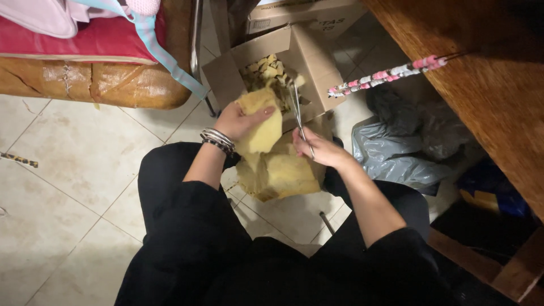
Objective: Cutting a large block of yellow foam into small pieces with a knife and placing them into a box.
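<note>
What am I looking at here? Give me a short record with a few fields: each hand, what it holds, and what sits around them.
left hand: left hand grips a yellow foam sheet
right hand: right hand holds thin metal scissors, blades pointing up toward the box
below hands: larger yellow foam slab resting by the knees
box: open cardboard box holding small yellow foam bits
wrist: metal bangles on the left
floor: pale tiles; grey plastic bag at right

The box (309, 54) stands on the floor (73, 153) ahead of the knees, with scraps (266, 71) inside it. The foam (280, 167) lies between knees and box. A bag (396, 153) lies right of it, under the bench (487, 73); a cushion (85, 39) sits far left.
</note>
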